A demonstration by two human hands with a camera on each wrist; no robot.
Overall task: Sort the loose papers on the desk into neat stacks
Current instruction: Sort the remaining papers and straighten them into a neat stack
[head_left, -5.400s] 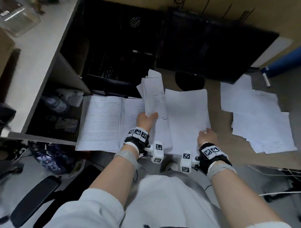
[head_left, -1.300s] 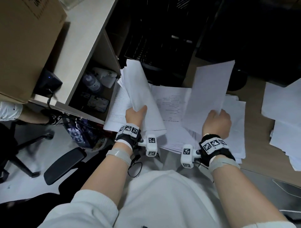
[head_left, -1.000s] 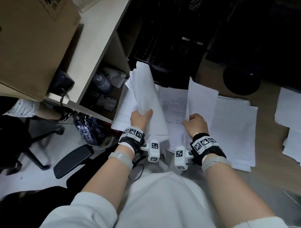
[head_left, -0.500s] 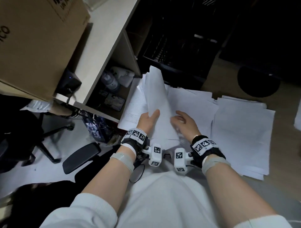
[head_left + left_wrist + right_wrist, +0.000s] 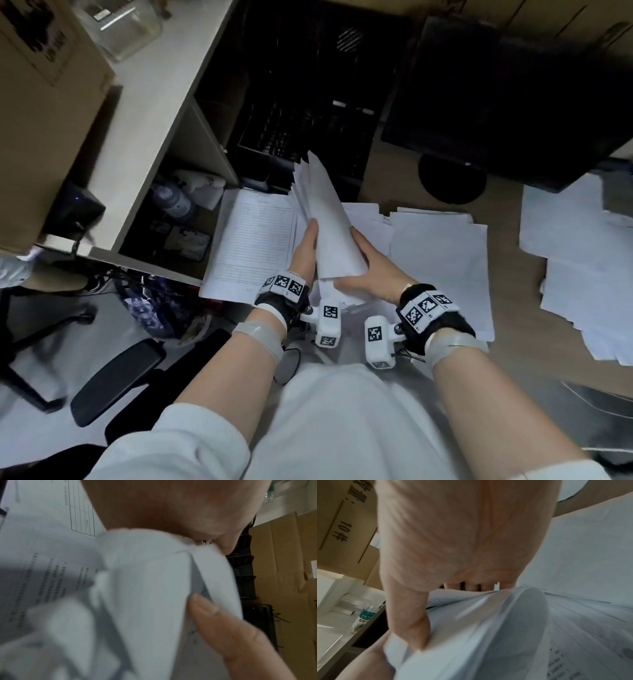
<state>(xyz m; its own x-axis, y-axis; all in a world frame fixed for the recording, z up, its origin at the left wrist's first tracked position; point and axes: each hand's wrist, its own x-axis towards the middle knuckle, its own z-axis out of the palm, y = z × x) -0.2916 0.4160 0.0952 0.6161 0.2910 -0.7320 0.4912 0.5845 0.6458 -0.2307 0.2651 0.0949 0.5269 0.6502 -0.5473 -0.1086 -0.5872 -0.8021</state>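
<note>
Head view: left hand and right hand each grip the raised paper bundle's side edges.

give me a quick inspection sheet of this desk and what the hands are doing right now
surface: wooden desk, largely covered by paper.
job's things: bundle of sheets held tilted up between both hands; lined form flat at the desk's left edge; spread pile right of the hands; looser pile at far right, edges uneven.
clutter: black monitor base; black mesh tray behind the papers.
hands: left hand grips the bundle's left side; right hand grips its lower right, thumb across the bottom.
cables: thin cable below the desk edge at right.
surroundings: side shelf with cardboard box on top, bottle inside; chair armrest.
</note>
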